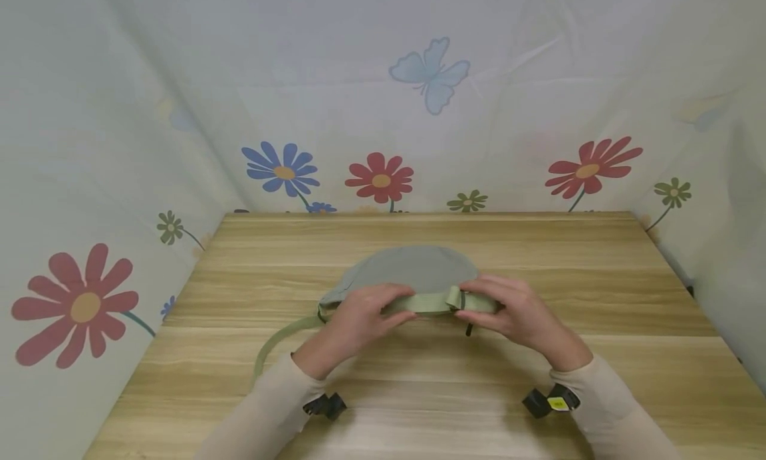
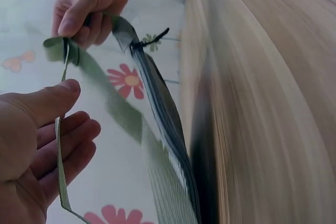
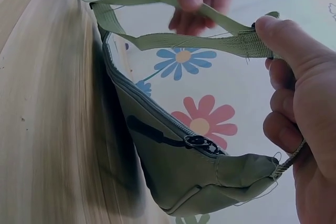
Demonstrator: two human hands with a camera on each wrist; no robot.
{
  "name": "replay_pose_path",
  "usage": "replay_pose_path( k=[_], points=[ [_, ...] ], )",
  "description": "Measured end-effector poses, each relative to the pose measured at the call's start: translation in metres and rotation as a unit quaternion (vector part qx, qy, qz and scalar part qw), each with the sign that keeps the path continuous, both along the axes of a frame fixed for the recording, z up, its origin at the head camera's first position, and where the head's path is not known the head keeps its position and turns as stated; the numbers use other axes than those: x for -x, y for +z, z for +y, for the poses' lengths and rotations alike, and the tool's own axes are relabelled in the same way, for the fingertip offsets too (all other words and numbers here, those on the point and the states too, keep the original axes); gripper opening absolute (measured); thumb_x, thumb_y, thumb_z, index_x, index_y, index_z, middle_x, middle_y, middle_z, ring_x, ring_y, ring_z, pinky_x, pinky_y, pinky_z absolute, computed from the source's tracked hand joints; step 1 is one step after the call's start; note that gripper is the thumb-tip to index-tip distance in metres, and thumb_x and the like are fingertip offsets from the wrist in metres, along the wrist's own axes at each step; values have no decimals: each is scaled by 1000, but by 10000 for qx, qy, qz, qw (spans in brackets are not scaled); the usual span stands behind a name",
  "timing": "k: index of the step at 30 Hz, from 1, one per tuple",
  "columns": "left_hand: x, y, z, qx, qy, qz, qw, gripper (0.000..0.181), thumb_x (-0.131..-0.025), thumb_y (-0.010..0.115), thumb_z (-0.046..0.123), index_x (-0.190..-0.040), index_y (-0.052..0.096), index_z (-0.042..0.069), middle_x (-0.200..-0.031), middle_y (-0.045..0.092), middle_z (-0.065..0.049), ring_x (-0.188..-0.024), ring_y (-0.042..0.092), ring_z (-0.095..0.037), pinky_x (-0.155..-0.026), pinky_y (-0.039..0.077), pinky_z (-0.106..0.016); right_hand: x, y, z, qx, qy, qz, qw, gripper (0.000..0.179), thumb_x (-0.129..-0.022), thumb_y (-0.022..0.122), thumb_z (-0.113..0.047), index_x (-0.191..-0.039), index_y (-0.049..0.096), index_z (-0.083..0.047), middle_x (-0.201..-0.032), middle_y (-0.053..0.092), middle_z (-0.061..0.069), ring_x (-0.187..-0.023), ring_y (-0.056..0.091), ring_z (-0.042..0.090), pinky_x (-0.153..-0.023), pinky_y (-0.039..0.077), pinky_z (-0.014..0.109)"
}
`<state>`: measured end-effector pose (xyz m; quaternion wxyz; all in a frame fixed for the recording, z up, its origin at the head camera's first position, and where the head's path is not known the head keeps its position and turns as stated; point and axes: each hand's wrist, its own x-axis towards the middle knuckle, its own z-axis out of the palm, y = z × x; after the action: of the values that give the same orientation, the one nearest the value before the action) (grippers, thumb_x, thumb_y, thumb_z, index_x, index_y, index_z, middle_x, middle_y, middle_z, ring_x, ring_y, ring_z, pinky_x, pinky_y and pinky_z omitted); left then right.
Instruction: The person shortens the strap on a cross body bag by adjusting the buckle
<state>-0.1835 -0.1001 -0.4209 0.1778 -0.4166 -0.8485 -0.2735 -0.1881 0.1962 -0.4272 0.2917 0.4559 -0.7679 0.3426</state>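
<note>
A grey-green waist bag (image 1: pixel 413 267) stands on the wooden table, its zipper (image 3: pixel 202 142) showing in the right wrist view. Its green webbing strap (image 1: pixel 431 303) runs in front of it between both hands. My right hand (image 1: pixel 517 310) pinches the strap beside a black slider buckle (image 1: pixel 459 300), where the webbing is looped. At the strap's left part is my left hand (image 1: pixel 362 317); in the left wrist view a strand passes between its thumb and loosely extended fingers, which stand apart. More strap (image 1: pixel 269 344) curves down past the left wrist.
The wooden table (image 1: pixel 598 260) spreads around the bag. White cloth walls (image 1: pixel 335 81) printed with flowers and a butterfly rise behind and on both sides. A small black device (image 1: pixel 326 405) is on the left wrist, another (image 1: pixel 550 401) on the right.
</note>
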Motion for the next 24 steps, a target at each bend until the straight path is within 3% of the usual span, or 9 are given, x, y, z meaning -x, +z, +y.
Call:
replay_pose_path(
  k=[7, 11, 14, 18, 21, 24],
  points=[
    [-2, -7, -31, 233, 224, 425, 9986, 36, -83, 94, 15, -114, 79, 4, -109, 84, -8, -99, 81, -21, -86, 66, -33, 1, -3, 4, 132, 127, -118, 9998, 42, -105, 68, -45, -109, 80, -5, -96, 80, 7, -73, 69, 11, -68, 58, 21],
    [-2, -7, -36, 327, 253, 173, 9990, 40, -84, 94, 18, -118, 77, 4, -112, 83, -7, -102, 80, -20, -87, 66, -32, 1, -5, 3, 160, 224, -231, 9994, 40, -105, 69, -44, -110, 79, -5, -95, 79, 7, -72, 66, 9, -67, 56, 20],
    [0, -6, -22, 406, 132, -179, 9989, 51, -86, 93, 22, -128, 72, 4, -122, 80, -8, -111, 78, -22, -96, 64, -36, 1, -4, 3, 172, 180, -328, 9992, 42, -104, 70, -45, -111, 79, -4, -96, 79, 8, -74, 67, 10, -67, 56, 20],
    [2, -7, 12, 480, -19, -706, 9963, 64, -89, 91, 32, -141, 65, 4, -135, 75, -10, -124, 73, -24, -106, 60, -40, 1, -3, 2, 300, 208, -254, 9990, 42, -104, 70, -44, -111, 79, -4, -97, 79, 9, -76, 70, 14, -68, 56, 20],
    [4, -8, 32, 423, -79, -843, 9955, 53, -94, 87, 31, -136, 69, 5, -131, 77, -10, -119, 75, -22, -101, 62, -37, 1, -1, 2, 315, 269, -271, 9988, 41, -104, 70, -42, -113, 78, -3, -97, 79, 9, -77, 70, 15, -68, 56, 20],
    [5, -7, 40, 275, -115, -814, 9962, 36, -97, 84, 25, -125, 75, 5, -121, 80, -8, -109, 77, -20, -91, 64, -34, -1, 3, 4, 172, 238, -560, 9980, 44, -104, 69, -44, -120, 76, -4, -103, 79, 10, -83, 71, 13, -72, 56, 17]
  ],
)
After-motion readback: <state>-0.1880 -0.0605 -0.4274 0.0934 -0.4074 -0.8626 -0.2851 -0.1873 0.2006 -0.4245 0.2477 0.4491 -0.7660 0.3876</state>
